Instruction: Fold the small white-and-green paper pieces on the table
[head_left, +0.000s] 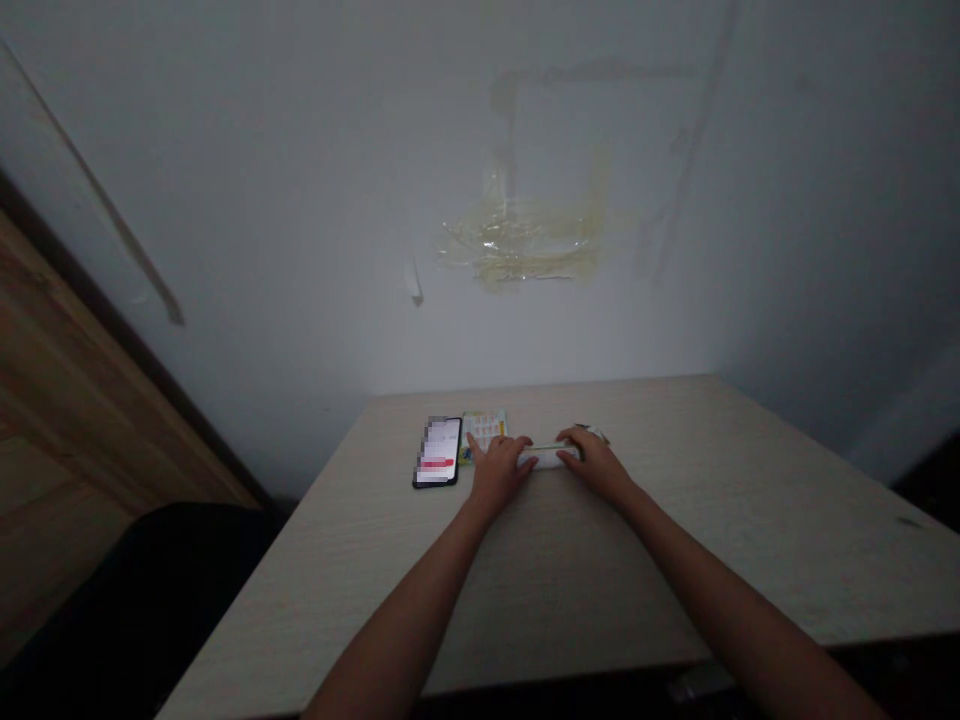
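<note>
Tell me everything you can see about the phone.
The phone lies screen up on the table, long side running roughly front to back. Dark-rimmed, it has a lit, pale screen with a red bar; part is pixelated. It sits left of the left hand, beside a printed sheet or packet; no hand touches it.

Both arms are bare and reach from the near edge of view toward the far side, converging as they go. The left forearm (pixel 409 620) slants far and to the right; the right forearm (pixel 720 570) slants far and to the left. The hands are level and apart, backs up. The left hand (pixel 497 468) has its thumb pointing right, some fingers bent rightward above it, and one finger spread out to the far left. The right hand (pixel 598 460) points left, fingers curved, thumb nearer and opposed to them.
</note>
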